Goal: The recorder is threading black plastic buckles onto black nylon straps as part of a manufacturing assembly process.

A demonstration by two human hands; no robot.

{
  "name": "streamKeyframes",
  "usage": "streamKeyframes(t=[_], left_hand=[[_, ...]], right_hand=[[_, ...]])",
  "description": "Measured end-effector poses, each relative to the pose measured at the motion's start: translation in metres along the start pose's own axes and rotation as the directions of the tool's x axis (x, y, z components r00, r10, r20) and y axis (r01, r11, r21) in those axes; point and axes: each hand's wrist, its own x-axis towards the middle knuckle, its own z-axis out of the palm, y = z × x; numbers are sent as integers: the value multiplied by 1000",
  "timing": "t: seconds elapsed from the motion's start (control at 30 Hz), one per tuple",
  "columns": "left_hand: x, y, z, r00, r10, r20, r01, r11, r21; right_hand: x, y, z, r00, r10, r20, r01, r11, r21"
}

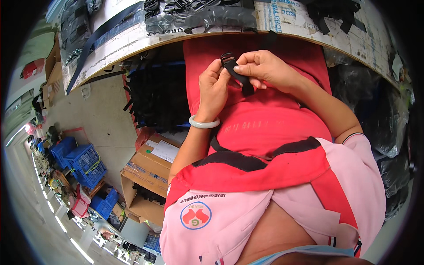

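A black plastic buckle (227, 57) with prongs at its upper end is held above my lap. Black webbing (242, 81) runs from it, down and to the right, with its loose end hanging against the red apron (260, 110). My left hand (213, 86), with a pale bangle (204, 122) at the wrist, pinches the buckle's left side between thumb and fingers. From the right, my right hand (264, 70) presses its thumb on the webbing just below the buckle. Its other fingers curl behind the strap, partly hidden.
Ahead, a worktable (119, 48) carries a clear bag of black buckles (198, 17) and black straps (333, 13). Below it, a dark pile of straps (157, 95) lies at left. An open cardboard box (150, 176) and blue crates (86, 163) stand left; plastic bags (375, 106) fill the right.
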Motion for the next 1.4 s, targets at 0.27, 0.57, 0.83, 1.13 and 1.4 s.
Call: streamKeyframes(t=[0.27,0.57,0.83,1.13,1.4], left_hand=[[-2,-4,4,969,243,-50,-187,847,497],[6,-18,0,871,490,26,-390,659,644],[3,-7,-3,941,337,-37,-265,800,539],[9,11,-6,981,-25,-190,25,1000,-1],[5,13,8,966,82,-244,-83,997,5]], right_hand=[[8,10,-6,999,-39,25,30,951,309],[9,21,-7,974,-100,203,-60,748,660],[10,13,-6,981,-148,-127,164,978,132],[-7,0,15,656,-735,-172,687,676,-265],[-8,4,-3,978,-129,-163,113,988,-103]])
